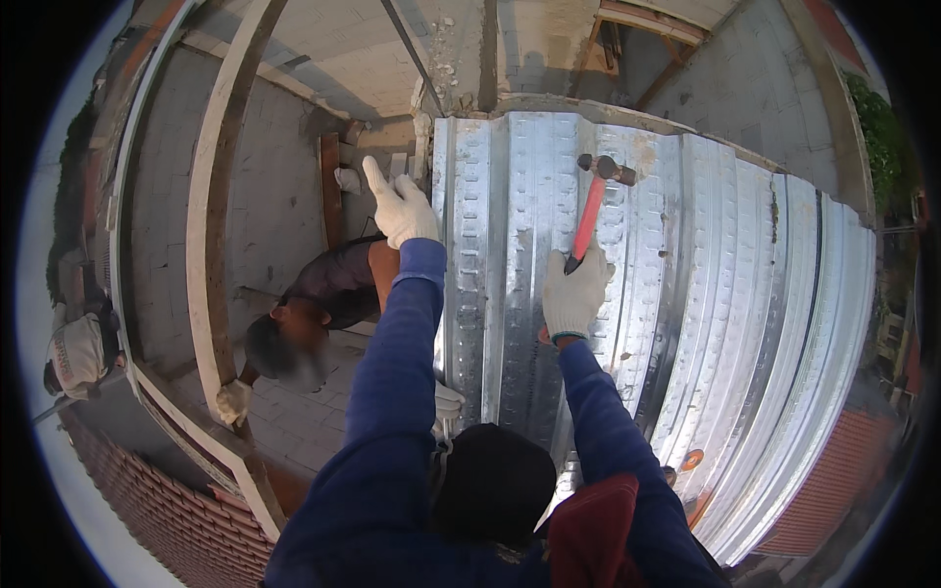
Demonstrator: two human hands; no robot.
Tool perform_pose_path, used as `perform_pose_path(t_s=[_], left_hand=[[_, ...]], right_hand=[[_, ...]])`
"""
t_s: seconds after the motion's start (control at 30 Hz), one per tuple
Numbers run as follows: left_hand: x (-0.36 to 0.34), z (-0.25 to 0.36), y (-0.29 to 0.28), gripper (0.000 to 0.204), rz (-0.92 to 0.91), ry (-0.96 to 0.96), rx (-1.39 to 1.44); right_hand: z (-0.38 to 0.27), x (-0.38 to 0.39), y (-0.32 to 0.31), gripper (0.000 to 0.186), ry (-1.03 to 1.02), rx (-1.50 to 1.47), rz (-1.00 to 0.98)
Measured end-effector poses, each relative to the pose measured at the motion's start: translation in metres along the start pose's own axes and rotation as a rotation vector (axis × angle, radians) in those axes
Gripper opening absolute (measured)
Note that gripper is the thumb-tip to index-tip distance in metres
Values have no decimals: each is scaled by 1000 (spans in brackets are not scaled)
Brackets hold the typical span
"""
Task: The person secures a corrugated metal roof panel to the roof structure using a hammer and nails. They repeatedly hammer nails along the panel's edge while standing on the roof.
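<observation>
My left hand [404, 212], in a pale knit work glove, is raised over the left edge of the metal decking. Its index finger points away from me, and I see nothing in it. In my right hand [576, 292], gloved the same way, is a hammer [589, 218] with a red handle and a dark end near the grip. The hammer's dark metal head [606, 170] points away, just above the decking. Beneath both arms spreads the ribbed, shiny corrugated metal decking [555, 186].
Left of the decking is a drop where a co-worker [338, 284] bends, one gloved hand [233, 402] at a wooden beam [211, 225]. Another person [83, 353] is at far left. A black rounded shape [495, 480] and maroon cloth [593, 529] are close below me. Block walls [755, 98] stand beyond.
</observation>
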State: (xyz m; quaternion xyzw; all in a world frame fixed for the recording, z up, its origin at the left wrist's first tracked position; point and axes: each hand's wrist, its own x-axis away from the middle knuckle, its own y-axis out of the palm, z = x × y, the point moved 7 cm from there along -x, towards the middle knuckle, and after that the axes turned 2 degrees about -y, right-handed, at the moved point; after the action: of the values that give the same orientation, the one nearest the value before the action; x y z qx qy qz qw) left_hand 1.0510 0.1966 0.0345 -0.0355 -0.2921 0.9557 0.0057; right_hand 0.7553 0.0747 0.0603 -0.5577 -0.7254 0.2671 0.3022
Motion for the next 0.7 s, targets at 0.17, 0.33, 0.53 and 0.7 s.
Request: perform_pose_path(t_s=[0.17, 0.33, 0.53, 0.7], left_hand=[[23, -57, -43, 45, -170, 49, -481], [72, -35, -38, 107, -339, -286, -775], [76, -20, -40, 111, -396, -421, -782], [68, -36, -38, 110, -325, -365, -701]], right_hand=[[-1, 5, 8, 60, -29, 58, 33], [-11, 9, 4, 59, 15, 59, -3], [-4, 6, 11, 56, -1, 102, 12], [-24, 22, -3, 50, 30, -50, -165]])
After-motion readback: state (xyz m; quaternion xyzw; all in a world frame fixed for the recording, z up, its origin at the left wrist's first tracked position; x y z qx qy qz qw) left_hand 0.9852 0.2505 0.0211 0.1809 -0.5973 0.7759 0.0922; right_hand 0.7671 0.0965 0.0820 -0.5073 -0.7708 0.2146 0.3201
